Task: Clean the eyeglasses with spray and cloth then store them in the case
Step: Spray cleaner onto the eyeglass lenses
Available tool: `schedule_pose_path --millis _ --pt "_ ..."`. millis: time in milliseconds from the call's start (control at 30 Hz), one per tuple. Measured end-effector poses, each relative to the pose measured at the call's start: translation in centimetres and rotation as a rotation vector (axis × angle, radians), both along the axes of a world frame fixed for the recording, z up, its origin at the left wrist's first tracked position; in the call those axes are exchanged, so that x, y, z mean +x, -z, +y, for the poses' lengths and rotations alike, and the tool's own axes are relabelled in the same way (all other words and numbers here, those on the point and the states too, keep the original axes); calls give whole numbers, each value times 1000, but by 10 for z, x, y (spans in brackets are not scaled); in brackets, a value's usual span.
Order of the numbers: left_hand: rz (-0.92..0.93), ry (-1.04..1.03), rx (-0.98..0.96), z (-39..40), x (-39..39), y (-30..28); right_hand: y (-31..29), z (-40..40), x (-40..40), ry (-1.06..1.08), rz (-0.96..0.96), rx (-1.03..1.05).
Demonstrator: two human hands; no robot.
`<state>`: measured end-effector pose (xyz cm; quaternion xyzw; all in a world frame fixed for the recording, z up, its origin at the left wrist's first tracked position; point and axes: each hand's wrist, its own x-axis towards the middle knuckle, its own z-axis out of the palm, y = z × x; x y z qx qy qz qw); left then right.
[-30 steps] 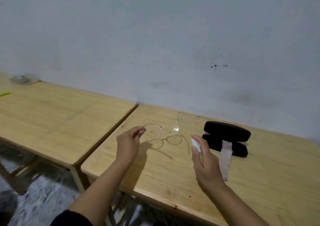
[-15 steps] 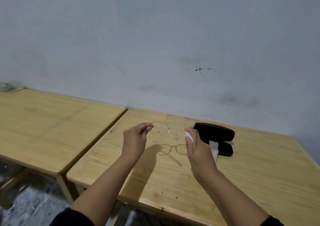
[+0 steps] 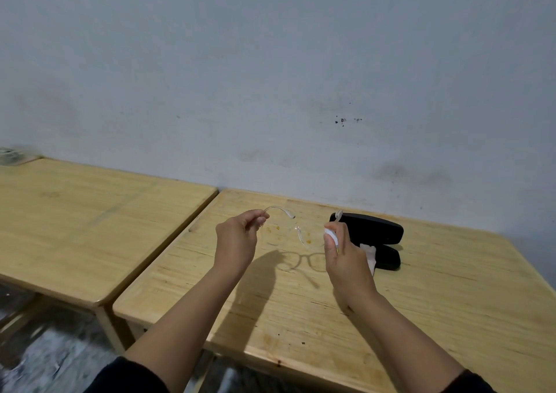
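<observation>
My left hand [image 3: 237,240] pinches one temple of the clear-framed eyeglasses [image 3: 290,231] and holds them above the wooden table [image 3: 436,296]. The lenses carry small orange smudges. My right hand [image 3: 346,260] is closed around a small white spray bottle [image 3: 332,236], whose top sits close to the right lens. The open black case [image 3: 376,236] lies behind my right hand. A white cloth [image 3: 370,254] hangs out of the case, partly hidden by that hand.
A second wooden table [image 3: 90,227] stands to the left with a narrow gap between the two. A grey wall [image 3: 270,76] runs right behind both. A small blurred object [image 3: 9,155] sits at the far left edge. Grey floor [image 3: 45,356] shows below.
My right hand with the spray bottle has come closer to the glasses. The glasses have turned so both lenses face me. The view has shifted slightly.
</observation>
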<state>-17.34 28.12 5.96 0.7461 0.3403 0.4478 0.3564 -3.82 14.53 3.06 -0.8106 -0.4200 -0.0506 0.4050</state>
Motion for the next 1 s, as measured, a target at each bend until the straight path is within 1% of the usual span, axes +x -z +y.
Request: schedule_pose_path --millis 167,233,300,400,500,567,633,667,700,733,800,833,867,933,1000 --pt "-20 -10 -14 -3 5 1 -12 3 -16 -44 -57 22" --pt "-24 -10 -14 -5 8 1 -15 10 -28 -115 -23 62" --pt "-30 -3 -30 -7 11 1 -15 19 -33 -166 -1 55" --pt "-39 4 -48 -9 13 -1 -12 26 -33 -172 -1 5" --pt "-44 -1 -55 -10 14 -4 -12 26 -34 -159 0 13" --pt "-54 0 -65 -9 14 -6 -12 27 -33 -154 3 57" --pt "-62 -4 -73 -8 13 -7 -11 25 -31 -138 23 166" --pt "-72 -8 -80 -7 12 -8 -10 22 -29 -111 59 243" --pt "-85 -14 -91 -6 11 -8 -10 18 -27 -79 142 325" --pt "-99 -19 -104 -4 10 -9 -12 13 -26 -50 283 410" --pt "-133 -27 -140 0 8 -10 -15 5 -23 -29 632 554" --pt "-157 -30 -166 1 7 -11 -15 3 -20 -33 777 594" --pt "-180 -36 -187 2 8 -12 -15 1 -17 -42 883 608" --pt "-209 -49 -207 3 9 -14 -16 1 -12 -82 1010 614" --pt "-225 -46 -224 3 11 -15 -17 2 -9 -134 1071 608"
